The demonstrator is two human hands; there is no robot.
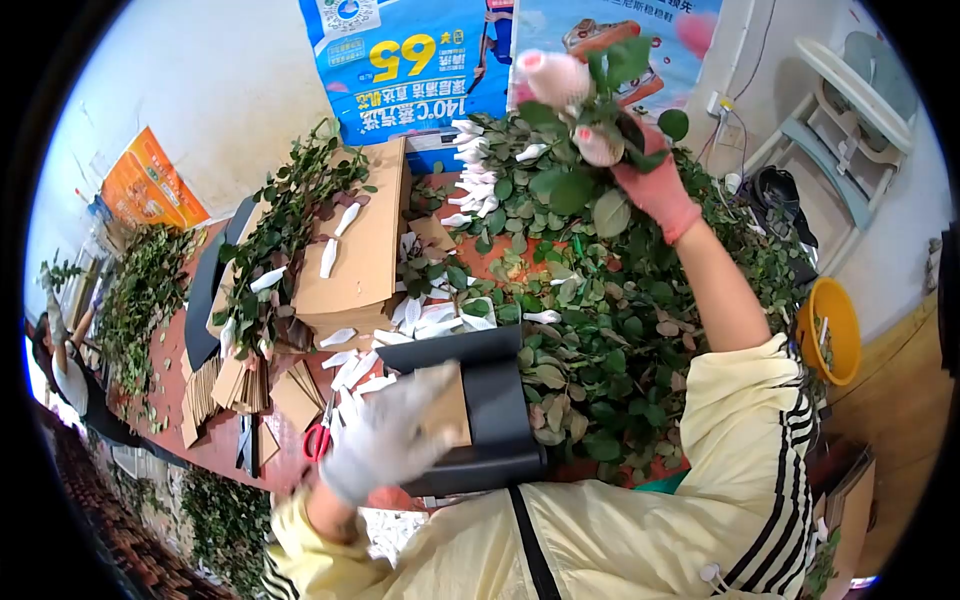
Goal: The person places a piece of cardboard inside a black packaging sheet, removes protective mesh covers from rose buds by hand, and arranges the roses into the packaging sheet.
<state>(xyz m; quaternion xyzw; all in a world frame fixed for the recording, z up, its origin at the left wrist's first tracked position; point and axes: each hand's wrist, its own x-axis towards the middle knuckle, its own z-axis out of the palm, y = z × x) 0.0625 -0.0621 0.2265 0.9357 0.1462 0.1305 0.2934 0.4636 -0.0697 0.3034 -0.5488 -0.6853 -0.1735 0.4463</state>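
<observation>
My right hand, in a pink glove, is raised at the upper right and closed around leafy rose stems. Two rose heads in pale netting sleeves, an upper one and a lower one, stick out to its left, slightly blurred. My left hand, in a white glove, is smeared by motion over a black sheet at the table's front. Close to its fingers lies a small cardboard piece; whether they touch it is unclear. White netting sleeves lie scattered beyond that hand.
Leafy rose stems cover the table's right side. A cardboard stack carries more stems. Red-handled scissors lie left of my left hand, near cardboard pieces. A yellow bucket stands at right; another person is far left.
</observation>
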